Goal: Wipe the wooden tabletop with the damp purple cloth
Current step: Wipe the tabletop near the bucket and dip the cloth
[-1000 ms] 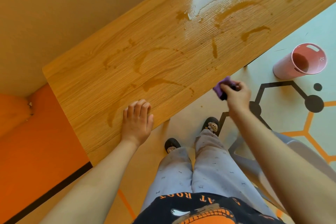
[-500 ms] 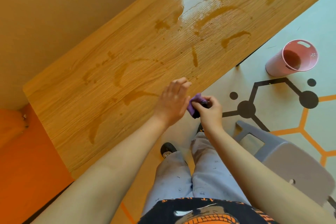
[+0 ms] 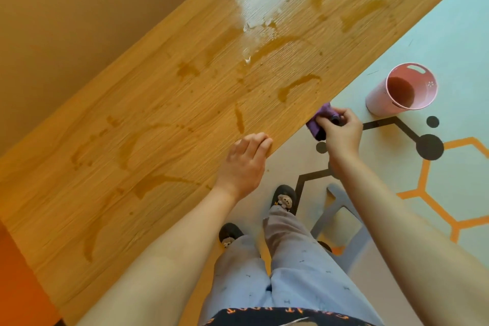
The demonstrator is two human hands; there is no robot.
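Your right hand [image 3: 342, 132] is clenched around the purple cloth [image 3: 318, 121], which is bunched into a small wad between your thumb and curled fingers. The cloth sits right at the near edge of the wooden tabletop [image 3: 164, 103], towards its right part, mostly hanging out over the floor. Whether it actually touches the wood you cannot tell from this angle.

Your left hand [image 3: 244, 164] grips nothing. It rests at the same near edge, to the left of the cloth and apart from it, with its fingers loosely bent and their tips on the wood.

The tabletop runs diagonally from near left to far right. Curved wet streaks [image 3: 296, 86] darken its surface in many spots, and a pale glare covers the far part.

On the floor to the right, well clear of the table, a pink bucket [image 3: 399, 92] stands upright with dark liquid inside. A grey stool [image 3: 341, 222] stands near your right leg, on a floor marked with black and orange hexagon lines.
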